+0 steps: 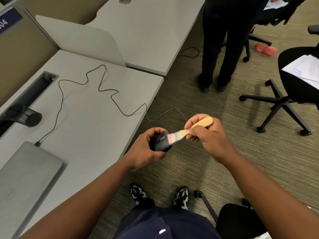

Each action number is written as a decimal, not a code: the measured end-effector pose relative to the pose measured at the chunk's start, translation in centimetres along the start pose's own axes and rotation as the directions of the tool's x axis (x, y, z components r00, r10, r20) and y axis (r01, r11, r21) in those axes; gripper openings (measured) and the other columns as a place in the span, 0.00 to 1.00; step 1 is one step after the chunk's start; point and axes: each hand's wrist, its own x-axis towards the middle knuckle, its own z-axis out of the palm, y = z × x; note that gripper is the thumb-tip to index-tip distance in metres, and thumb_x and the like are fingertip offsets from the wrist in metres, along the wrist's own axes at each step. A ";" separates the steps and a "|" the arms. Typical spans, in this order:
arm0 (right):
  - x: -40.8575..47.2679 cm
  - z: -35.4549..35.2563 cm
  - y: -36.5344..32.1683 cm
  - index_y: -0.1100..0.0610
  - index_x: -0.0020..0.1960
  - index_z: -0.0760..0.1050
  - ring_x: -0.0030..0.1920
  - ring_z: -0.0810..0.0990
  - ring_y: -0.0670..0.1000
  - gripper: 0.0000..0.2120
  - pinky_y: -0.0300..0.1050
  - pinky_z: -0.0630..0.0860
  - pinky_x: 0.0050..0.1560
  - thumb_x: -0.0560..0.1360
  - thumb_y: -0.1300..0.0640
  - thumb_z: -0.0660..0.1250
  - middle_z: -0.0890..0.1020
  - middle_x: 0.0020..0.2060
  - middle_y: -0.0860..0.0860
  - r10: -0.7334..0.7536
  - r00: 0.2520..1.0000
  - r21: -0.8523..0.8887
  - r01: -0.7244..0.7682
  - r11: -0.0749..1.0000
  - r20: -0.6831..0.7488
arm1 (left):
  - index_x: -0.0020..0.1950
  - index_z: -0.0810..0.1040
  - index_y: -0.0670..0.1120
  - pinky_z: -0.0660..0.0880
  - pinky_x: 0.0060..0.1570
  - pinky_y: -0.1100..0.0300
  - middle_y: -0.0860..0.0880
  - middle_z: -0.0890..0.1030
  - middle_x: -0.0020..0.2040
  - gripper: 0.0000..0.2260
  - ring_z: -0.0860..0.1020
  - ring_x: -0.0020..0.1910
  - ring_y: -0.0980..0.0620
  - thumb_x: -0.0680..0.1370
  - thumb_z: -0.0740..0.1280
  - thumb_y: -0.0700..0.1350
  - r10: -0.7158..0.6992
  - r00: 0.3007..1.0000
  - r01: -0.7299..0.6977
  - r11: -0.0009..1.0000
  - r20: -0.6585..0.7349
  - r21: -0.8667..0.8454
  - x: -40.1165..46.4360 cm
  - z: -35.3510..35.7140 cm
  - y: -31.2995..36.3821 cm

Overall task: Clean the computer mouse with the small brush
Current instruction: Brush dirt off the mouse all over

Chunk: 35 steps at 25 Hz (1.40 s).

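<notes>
Mouse (161,141), dark grey, wired, gripped in left hand (146,149) off desk (96,107) edge, frame centre. Right hand (205,135) at 3 o'clock of it pinches wooden brush (188,130), blurred bristles touching mouse top.

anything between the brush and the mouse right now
Nothing visible. The right hand holds the brush and its bristles already lie on the mouse, which the left hand grips off the desk edge.
</notes>
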 end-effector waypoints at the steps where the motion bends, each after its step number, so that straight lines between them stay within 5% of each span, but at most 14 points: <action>1: 0.0 0.1 0.1 0.51 0.44 0.84 0.38 0.82 0.50 0.07 0.42 0.78 0.38 0.71 0.59 0.68 0.86 0.37 0.57 -0.011 0.999 0.018 0.011 1.000 -0.038 | 0.71 0.78 0.54 0.82 0.61 0.58 0.57 0.82 0.64 0.35 0.82 0.64 0.58 0.70 0.80 0.28 0.003 1.000 -0.003 1.000 0.001 0.012 0.0 0.0 0.1; 5: 0.0 0.3 0.5 0.47 0.47 0.84 0.41 0.83 0.53 0.07 0.50 0.79 0.42 0.71 0.55 0.69 0.86 0.42 0.61 0.030 0.998 -0.036 -0.031 0.999 -0.049 | 0.69 0.78 0.57 0.82 0.59 0.60 0.59 0.83 0.62 0.35 0.82 0.65 0.57 0.69 0.81 0.29 0.015 1.000 -0.014 0.999 -0.023 0.034 0.4 0.0 0.1; 13: 0.0 -0.1 0.5 0.51 0.38 0.84 0.35 0.81 0.48 0.10 0.41 0.76 0.36 0.68 0.61 0.65 0.84 0.31 0.53 0.063 0.997 -0.017 -0.062 0.998 0.040 | 0.68 0.78 0.60 0.82 0.56 0.65 0.66 0.82 0.61 0.35 0.81 0.63 0.63 0.68 0.83 0.34 0.022 0.998 -0.018 0.998 -0.057 0.062 0.3 -0.6 -0.2; 19: 0.5 0.4 0.6 0.47 0.48 0.84 0.43 0.84 0.52 0.07 0.47 0.81 0.44 0.72 0.54 0.69 0.87 0.43 0.59 0.024 0.998 -0.021 -0.026 0.999 -0.053 | 0.69 0.78 0.59 0.82 0.59 0.62 0.62 0.83 0.62 0.35 0.82 0.64 0.59 0.68 0.83 0.35 0.043 0.998 -0.035 0.990 -0.053 0.137 0.5 -0.5 -0.2; 27: 0.6 0.0 0.7 0.50 0.38 0.84 0.35 0.81 0.49 0.10 0.41 0.76 0.35 0.67 0.61 0.65 0.85 0.32 0.54 0.082 0.996 -0.039 -0.080 0.996 0.033 | 0.67 0.76 0.62 0.80 0.57 0.70 0.62 0.80 0.64 0.36 0.79 0.62 0.69 0.70 0.82 0.31 0.047 0.995 -0.028 0.978 -0.088 0.209 0.5 -0.6 -0.2; 29: 0.6 0.2 0.5 0.48 0.42 0.84 0.37 0.82 0.50 0.08 0.43 0.78 0.37 0.69 0.57 0.67 0.86 0.36 0.56 0.050 0.999 -0.026 -0.051 0.998 -0.021 | 0.71 0.75 0.57 0.78 0.58 0.71 0.60 0.78 0.66 0.36 0.78 0.62 0.69 0.70 0.82 0.31 0.055 0.996 -0.036 0.970 -0.075 0.242 0.5 -0.6 -0.1; 32: 0.7 0.5 0.5 0.44 0.50 0.84 0.41 0.83 0.64 0.10 0.61 0.80 0.41 0.70 0.48 0.69 0.86 0.43 0.61 0.022 0.999 -0.084 -0.026 0.996 -0.042 | 0.74 0.75 0.52 0.76 0.59 0.74 0.56 0.78 0.66 0.37 0.77 0.63 0.67 0.69 0.83 0.33 0.089 0.994 -0.061 0.941 -0.068 0.332 0.5 -0.4 0.0; 35: 0.8 0.5 0.9 0.46 0.48 0.85 0.39 0.79 0.61 0.09 0.59 0.74 0.41 0.70 0.54 0.69 0.86 0.41 0.62 0.065 0.998 -0.131 -0.062 0.989 0.019 | 0.74 0.75 0.53 0.74 0.61 0.73 0.55 0.78 0.66 0.37 0.77 0.64 0.62 0.69 0.84 0.35 0.130 0.990 -0.094 0.905 -0.059 0.415 0.6 -0.3 -0.1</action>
